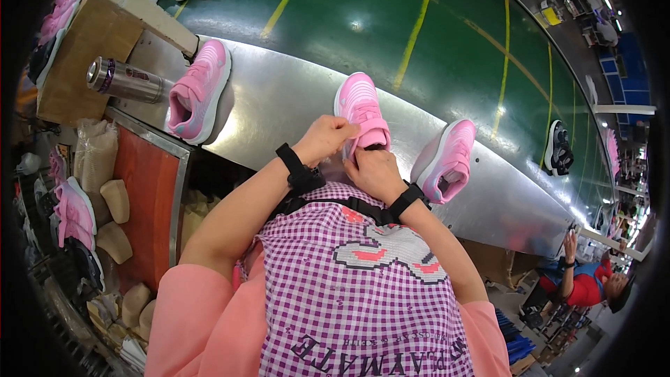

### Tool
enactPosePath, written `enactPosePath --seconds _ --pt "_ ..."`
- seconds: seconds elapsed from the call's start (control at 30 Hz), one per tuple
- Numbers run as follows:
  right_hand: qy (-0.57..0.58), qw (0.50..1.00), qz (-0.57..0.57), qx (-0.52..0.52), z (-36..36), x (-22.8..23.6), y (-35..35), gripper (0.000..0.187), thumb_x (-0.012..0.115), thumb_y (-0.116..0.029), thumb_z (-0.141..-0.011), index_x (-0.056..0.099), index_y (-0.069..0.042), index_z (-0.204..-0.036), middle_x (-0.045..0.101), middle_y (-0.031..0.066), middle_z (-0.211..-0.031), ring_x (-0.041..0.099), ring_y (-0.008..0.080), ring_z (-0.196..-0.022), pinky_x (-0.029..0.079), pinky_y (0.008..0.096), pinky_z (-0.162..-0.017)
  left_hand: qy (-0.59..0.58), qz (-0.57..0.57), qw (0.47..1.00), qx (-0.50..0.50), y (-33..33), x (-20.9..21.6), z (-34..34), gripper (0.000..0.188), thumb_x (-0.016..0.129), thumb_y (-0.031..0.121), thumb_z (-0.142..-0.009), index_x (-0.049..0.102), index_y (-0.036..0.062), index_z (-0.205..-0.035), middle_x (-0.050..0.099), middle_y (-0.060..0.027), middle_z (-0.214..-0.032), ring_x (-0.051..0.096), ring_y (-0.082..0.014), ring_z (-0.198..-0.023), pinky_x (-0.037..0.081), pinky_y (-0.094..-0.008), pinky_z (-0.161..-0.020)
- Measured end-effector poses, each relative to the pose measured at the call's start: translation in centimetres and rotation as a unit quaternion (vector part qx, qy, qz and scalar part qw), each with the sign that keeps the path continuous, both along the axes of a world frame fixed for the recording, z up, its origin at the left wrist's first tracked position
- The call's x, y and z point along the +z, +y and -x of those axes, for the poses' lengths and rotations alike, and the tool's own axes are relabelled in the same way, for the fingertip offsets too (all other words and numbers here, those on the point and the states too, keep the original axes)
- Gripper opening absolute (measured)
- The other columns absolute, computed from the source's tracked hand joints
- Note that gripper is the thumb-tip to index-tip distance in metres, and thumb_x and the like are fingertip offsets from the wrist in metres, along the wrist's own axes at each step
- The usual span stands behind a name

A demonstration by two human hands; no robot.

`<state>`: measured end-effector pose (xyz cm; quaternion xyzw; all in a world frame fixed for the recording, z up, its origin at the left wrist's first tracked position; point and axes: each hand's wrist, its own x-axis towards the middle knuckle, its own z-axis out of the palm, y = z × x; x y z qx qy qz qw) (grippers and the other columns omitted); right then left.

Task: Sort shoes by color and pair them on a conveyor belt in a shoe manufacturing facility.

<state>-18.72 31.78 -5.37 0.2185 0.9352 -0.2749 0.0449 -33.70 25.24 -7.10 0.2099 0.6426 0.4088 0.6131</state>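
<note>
A pink sneaker (361,101) with a white sole stands in front of me on the metal ledge, its toe pointing away. My left hand (326,141) is closed at the left side of its strap, fingertips pinched on the strap's edge. At the heel opening, my right hand (377,171) has its fingers curled over the rim; part of them is hidden inside or behind the shoe. Another pink sneaker (202,91) stands on the ledge to the left. To the right sits a third pink sneaker (452,160), apart from my hands.
A green conveyor belt (349,21) with yellow lines runs beyond the metal ledge (265,91). A steel flask (129,80) lies at the left beside a cardboard box (84,56). A black shoe (558,148) rides on the belt. Another person (586,283) is at the right.
</note>
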Motion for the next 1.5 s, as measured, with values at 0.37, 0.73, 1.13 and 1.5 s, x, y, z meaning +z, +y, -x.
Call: enactPosePath --seconds 0.37,0.73,1.13,1.5 --pt "0.044 0.966 0.212 -0.141 -3.1 0.7 0.2 0.033 0.058 -0.025 -0.085 0.061 0.006 -0.075 0.058 0.0256 -0.070 0.059 0.0405 -0.065 0.045 0.0439 -0.059 -0.034 -0.038 0.999 -0.016 1.7 3.1 0.1 0.030 0.061 0.028 -0.088 0.058 0.0068 -0.067 0.054 -0.0002 -0.057 0.048 -0.0070 -0.047 0.038 -0.0207 -0.044" --pt "0.051 0.956 0.244 -0.157 -3.8 0.0 0.5 0.033 0.056 -0.027 -0.086 0.063 0.004 -0.076 0.059 0.0232 -0.068 0.059 0.0377 -0.064 0.044 0.0422 -0.059 -0.048 0.003 0.999 -0.025 0.7 2.7 -1.2 0.032 0.059 0.032 -0.090 0.060 0.0076 -0.069 0.053 0.0001 -0.059 0.049 -0.0064 -0.051 0.039 -0.0203 -0.047" --pt "0.038 0.941 0.292 -0.164 -3.5 -0.2 1.2 0.034 0.054 -0.027 -0.086 0.059 0.004 -0.071 0.053 0.0136 -0.058 0.050 0.0242 -0.054 0.038 0.0366 -0.052 0.045 0.028 0.997 -0.051 0.5 1.9 -2.7 0.047 0.059 0.044 -0.088 0.059 0.0034 -0.065 0.052 -0.0024 -0.056 0.049 -0.0091 -0.050 0.040 -0.0237 -0.046" --pt "0.036 0.989 -0.023 -0.141 -2.5 -0.6 -0.6 0.029 0.051 -0.020 -0.084 0.059 0.001 -0.066 0.060 0.0236 -0.063 0.061 0.0402 -0.059 0.049 0.0504 -0.060 0.140 -0.016 0.990 -0.026 -1.5 -2.7 -1.4 0.040 0.054 0.040 -0.093 0.059 0.0037 -0.077 0.050 0.0014 -0.061 0.044 -0.0071 -0.051 0.036 -0.0227 -0.047"
